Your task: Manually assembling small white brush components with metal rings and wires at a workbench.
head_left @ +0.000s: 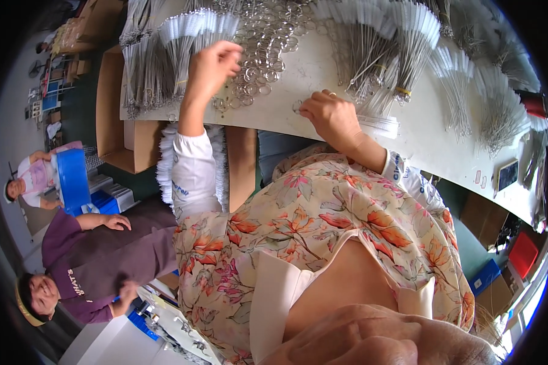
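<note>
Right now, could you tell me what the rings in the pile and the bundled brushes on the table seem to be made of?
The rings look like bright metal: thin, silvery and shiny, with glints. The brushes appear to be thin twisted-wire stems with pale, probably plastic bristles; the bristle material is too small to confirm. The left hand reaches into the ring pile.

Worktable (pixel 323 67) off-white, matte; everything below placed relative to it
On it: metal rings (pixel 262 42) silver, shiny; wire brush bundles (pixel 402 36) white bristles, grey wire stems, one tied with yellow band
Below its near edge: blouse (pixel 323 231) cream, floral print in orange, pink, green; sleeve covers (pixel 192 176) white
Left of it: cardboard boxes (pixel 112 115) brown; plastic crate (pixel 73 179) bright blue; co-worker's shirt (pixel 103 249) dark purple
Right of it: red bin (pixel 523 252)
</note>
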Available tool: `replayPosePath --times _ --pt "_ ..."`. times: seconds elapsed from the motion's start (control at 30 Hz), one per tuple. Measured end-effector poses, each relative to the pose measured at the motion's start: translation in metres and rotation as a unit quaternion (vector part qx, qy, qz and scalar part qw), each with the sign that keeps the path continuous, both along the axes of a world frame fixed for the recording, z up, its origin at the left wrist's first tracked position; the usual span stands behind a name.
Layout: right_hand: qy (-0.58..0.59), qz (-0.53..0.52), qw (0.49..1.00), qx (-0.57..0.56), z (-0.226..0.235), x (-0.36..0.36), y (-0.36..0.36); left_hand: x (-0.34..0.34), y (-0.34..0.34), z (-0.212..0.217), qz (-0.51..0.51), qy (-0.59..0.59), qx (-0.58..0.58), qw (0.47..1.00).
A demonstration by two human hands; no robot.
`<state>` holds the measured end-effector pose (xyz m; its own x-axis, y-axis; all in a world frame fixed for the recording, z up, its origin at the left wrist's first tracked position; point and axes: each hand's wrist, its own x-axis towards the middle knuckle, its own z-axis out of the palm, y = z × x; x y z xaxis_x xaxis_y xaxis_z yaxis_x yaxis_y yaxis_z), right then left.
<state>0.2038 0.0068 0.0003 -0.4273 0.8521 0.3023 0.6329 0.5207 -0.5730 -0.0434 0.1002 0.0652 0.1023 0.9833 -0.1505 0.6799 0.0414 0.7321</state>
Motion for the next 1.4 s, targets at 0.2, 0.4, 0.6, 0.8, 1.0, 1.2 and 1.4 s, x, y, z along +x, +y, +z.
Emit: replayPosePath --times 0.2,0.4,0.6,0.8,1.0,1.2,1.4 --pt "-0.014 0.048 0.996 0.068 0.006 0.005 0.022 -0.032 0.042 -0.029 0.087 0.366 0.113 0.92" --pt "-0.038 -0.052 0.997 0.044 0.038 0.038 0.095 -0.056 0.028 -0.03 0.114 0.447 0.104 0.881" --pt "-0.115 -0.089 0.989 -0.022 0.028 0.046 0.147 -0.028 0.032 -0.035 0.13 0.328 0.151 0.923" --pt "-0.271 -0.141 0.948 -0.091 0.025 0.051 0.151 -0.013 0.004 0.006 0.184 -0.099 0.235 0.949" --pt "-0.182 -0.091 0.971 -0.126 0.017 0.069 0.173 -0.17 0.038 -0.025 0.247 0.314 0.126 0.908" --pt "-0.031 -0.079 0.951 -0.297 0.02 0.081 0.17 -0.193 0.035 -0.05 0.237 0.281 0.052 0.929" --pt "0.059 -0.083 0.935 -0.34 0.049 0.091 0.145 -0.181 0.036 -0.033 0.266 0.217 0.037 0.938"
